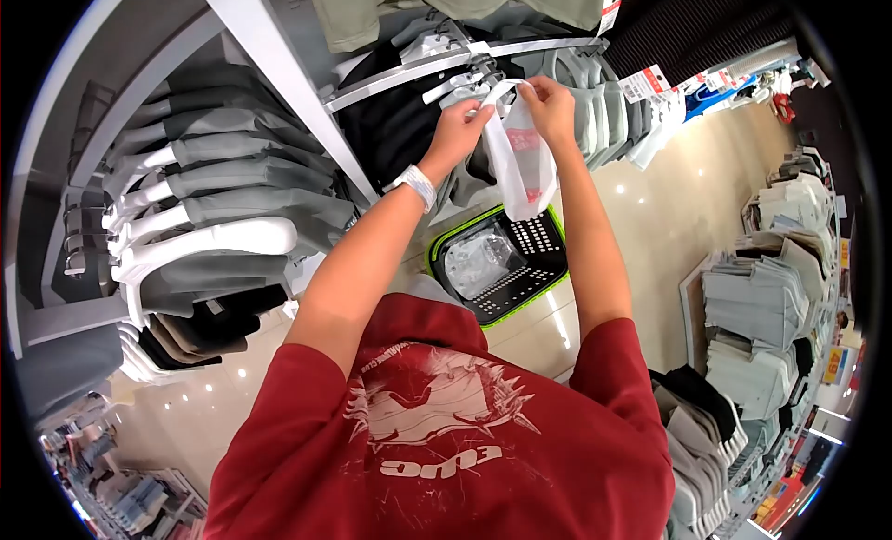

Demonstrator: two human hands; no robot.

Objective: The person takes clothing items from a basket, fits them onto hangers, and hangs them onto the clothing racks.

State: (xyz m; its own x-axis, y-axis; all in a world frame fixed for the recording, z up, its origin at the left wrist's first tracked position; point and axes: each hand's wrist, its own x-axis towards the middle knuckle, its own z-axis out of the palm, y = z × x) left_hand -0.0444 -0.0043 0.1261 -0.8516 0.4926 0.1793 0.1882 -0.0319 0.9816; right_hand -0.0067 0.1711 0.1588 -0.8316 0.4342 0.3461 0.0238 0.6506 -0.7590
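Note:
A white translucent plastic bag [522, 168] with faint red print hangs from both my hands in front of the clothes rack. My left hand [457, 134] pinches its upper left edge between thumb and fingers. On the bag's upper right edge, my right hand [550, 112] is closed in a similar pinch. Below the bag, a black basket with a green rim [525, 315] stands on the floor. Inside it lies clear, crumpled plastic packaging [480, 261].
Grey garments [265, 164] on white hangers fill the rack at left. A metal rail [400, 81] with hanging clothes runs behind my hands. Folded clothes [757, 298] are stacked on a display at right. Shiny tiled floor [650, 215] lies between the racks.

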